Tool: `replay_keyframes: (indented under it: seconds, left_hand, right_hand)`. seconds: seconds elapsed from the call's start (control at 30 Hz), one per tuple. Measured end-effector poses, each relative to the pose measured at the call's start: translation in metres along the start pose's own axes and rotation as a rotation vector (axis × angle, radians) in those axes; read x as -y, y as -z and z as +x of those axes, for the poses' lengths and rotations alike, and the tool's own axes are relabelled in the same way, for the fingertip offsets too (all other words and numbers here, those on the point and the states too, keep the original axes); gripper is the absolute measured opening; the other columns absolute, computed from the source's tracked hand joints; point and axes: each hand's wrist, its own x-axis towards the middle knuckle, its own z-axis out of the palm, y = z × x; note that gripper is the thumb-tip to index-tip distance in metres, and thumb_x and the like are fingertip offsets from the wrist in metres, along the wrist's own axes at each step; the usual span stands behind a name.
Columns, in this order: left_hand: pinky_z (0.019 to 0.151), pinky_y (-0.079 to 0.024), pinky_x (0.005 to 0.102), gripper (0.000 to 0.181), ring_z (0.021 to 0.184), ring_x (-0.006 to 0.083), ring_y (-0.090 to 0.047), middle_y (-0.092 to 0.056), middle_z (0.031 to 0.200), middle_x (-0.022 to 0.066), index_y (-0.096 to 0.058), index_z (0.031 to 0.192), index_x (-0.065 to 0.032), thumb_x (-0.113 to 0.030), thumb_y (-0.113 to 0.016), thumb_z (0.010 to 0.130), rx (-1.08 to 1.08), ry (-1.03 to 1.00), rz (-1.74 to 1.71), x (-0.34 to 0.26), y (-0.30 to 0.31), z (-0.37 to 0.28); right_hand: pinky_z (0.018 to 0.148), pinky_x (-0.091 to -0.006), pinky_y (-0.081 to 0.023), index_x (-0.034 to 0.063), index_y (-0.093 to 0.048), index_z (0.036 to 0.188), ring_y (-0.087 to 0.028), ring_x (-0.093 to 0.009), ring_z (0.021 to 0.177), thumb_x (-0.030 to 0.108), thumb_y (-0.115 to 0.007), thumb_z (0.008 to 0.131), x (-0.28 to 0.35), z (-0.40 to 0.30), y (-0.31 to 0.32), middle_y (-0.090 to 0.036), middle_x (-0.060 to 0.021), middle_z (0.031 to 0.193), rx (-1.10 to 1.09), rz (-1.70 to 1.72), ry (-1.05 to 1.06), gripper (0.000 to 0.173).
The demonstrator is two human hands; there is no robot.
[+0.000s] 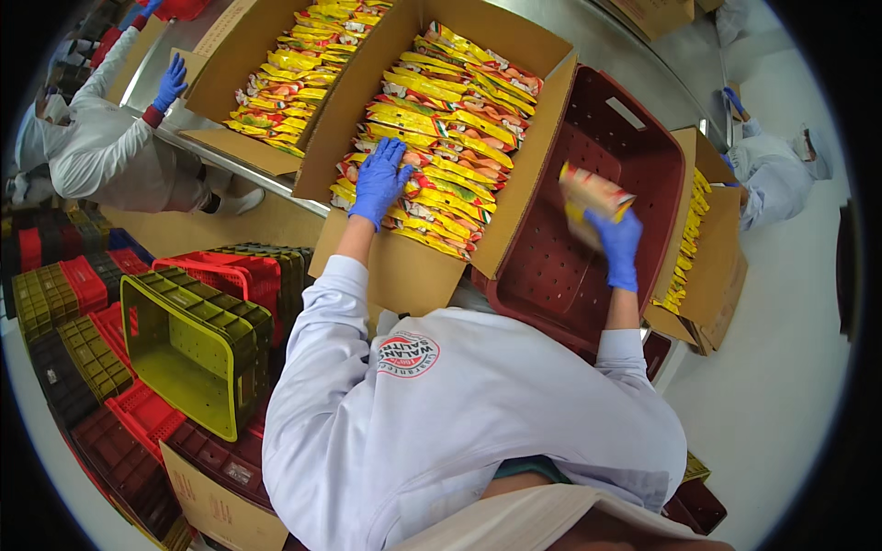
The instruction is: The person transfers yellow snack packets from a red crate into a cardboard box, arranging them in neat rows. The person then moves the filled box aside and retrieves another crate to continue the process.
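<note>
My left hand (383, 180), in a blue glove, lies spread on the rows of yellow and red food packets (441, 165) standing on edge in an open cardboard box (527, 182). The packets fill the box in two columns. My right hand (615, 244), also gloved in blue, holds a yellow and red packet (596, 193), blurred by motion, above a dark red perforated plastic crate (551, 265). The crate stands against the right side of the box. Whether the right hand holds more than one packet I cannot tell.
Another packed cardboard box (231, 72) stands left on the metal table (648, 79), near a co-worker (117, 151). A further box (716, 262) stands right, by another person (775, 175). Stacked crates, one of them olive green (196, 351), fill the lower left.
</note>
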Motion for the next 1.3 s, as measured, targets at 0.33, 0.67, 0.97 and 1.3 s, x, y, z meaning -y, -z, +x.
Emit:
replay_keyframes:
  seconds: [0.33,0.67,0.97,1.3]
  left_hand:
    - [0.092,-0.029,0.0422,0.045,0.121,0.0203,-0.031,-0.044,0.122,0.0072,-0.048,0.113,-0.0086,-0.04,-0.044,0.081,0.06,0.061,-0.018,0.003,-0.005,-0.001]
    - [0.1,-0.02,0.0434,0.048,0.123,0.0235,-0.028,-0.031,0.133,0.0081,-0.034,0.127,-0.0084,-0.026,-0.043,0.083,0.038,-0.181,-0.15,0.04,0.015,-0.049]
    - [0.102,-0.011,0.0454,0.052,0.127,0.022,-0.019,-0.024,0.137,0.0062,-0.029,0.13,-0.0125,-0.03,-0.042,0.083,0.072,-0.185,-0.128,0.044,0.02,-0.054]
    - [0.092,-0.035,0.0362,0.029,0.107,0.026,-0.048,-0.051,0.114,0.0111,-0.051,0.111,-0.0052,-0.013,-0.043,0.084,-0.058,-0.337,-0.398,0.076,0.026,-0.069]
  right_hand:
    - [0.058,-0.0387,-0.045,0.0087,-0.056,0.078,-0.056,-0.028,0.062,0.028,-0.067,0.061,0.195,0.028,-0.211,-0.056,-0.011,0.069,0.11,-0.207,0.899,0.028]
    - [0.073,-0.0457,-0.04,0.0099,-0.052,0.095,-0.052,-0.028,0.088,0.018,-0.056,0.067,0.166,0.042,-0.348,-0.053,-0.0126,0.093,0.447,-0.76,0.63,0.029]
    - [0.098,-0.0589,-0.005,0.0189,-0.025,0.131,-0.013,-0.027,0.128,0.035,-0.06,0.064,0.15,0.05,-0.359,-0.023,-0.0063,0.135,0.406,-0.755,0.674,0.077]
    - [0.1,-0.05,-0.014,0.0112,-0.038,0.122,-0.033,-0.027,0.118,0.034,-0.053,0.079,0.217,0.016,-0.217,-0.037,-0.0114,0.127,0.398,-0.139,0.664,0.051]
